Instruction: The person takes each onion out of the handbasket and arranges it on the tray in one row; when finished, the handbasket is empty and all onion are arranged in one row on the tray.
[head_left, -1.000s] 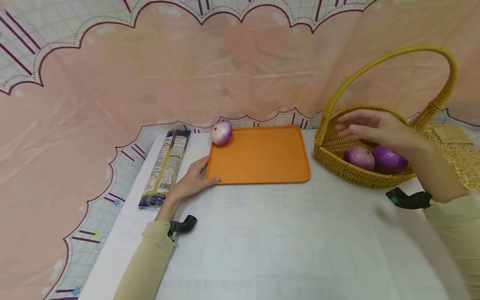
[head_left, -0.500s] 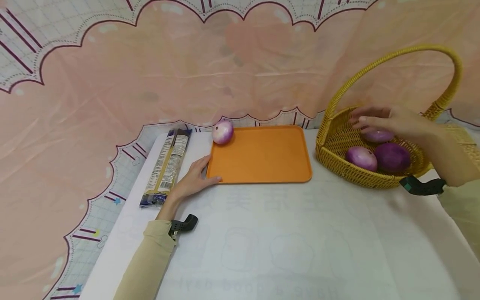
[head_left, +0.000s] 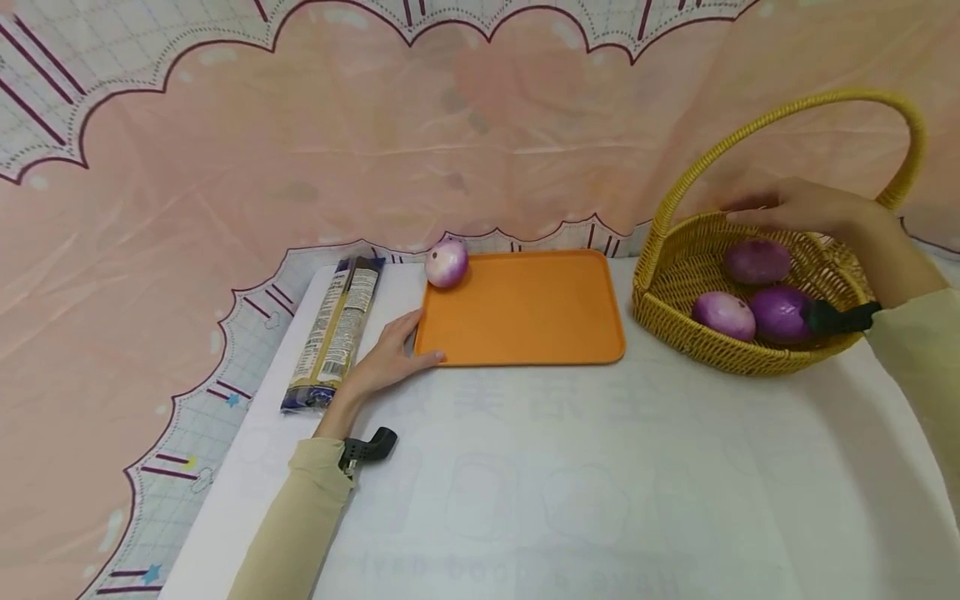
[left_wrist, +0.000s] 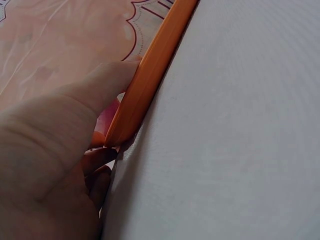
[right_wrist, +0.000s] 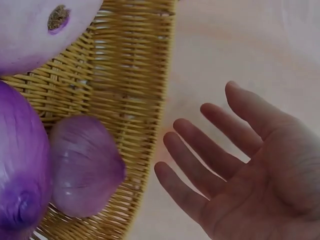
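My left hand (head_left: 386,358) holds the near left corner of an orange tray (head_left: 525,310), its thumb on the near rim and fingers at the left side. In the left wrist view the thumb lies along the tray's edge (left_wrist: 150,75). A purple onion (head_left: 447,263) sits at the tray's far left corner. My right hand (head_left: 817,207) hovers over the back of a yellow wicker basket (head_left: 690,353), beneath its handle. Its fingers are spread and hold nothing, beside the rim in the right wrist view. Inside the basket are a pale onion (head_left: 723,317), a darker one (head_left: 776,315) and another onion (right_wrist: 85,165) behind.
A long printed plastic packet (head_left: 333,333) lies left of the tray. The basket's tall arched handle (head_left: 780,112) rises around the right forearm. A pink patterned cloth (head_left: 375,150) stands behind the white table (head_left: 525,483).
My right hand has moved back and to the right, up from the basket's inside, and the rear onion has come into view below it. The left hand stays at the tray's corner.
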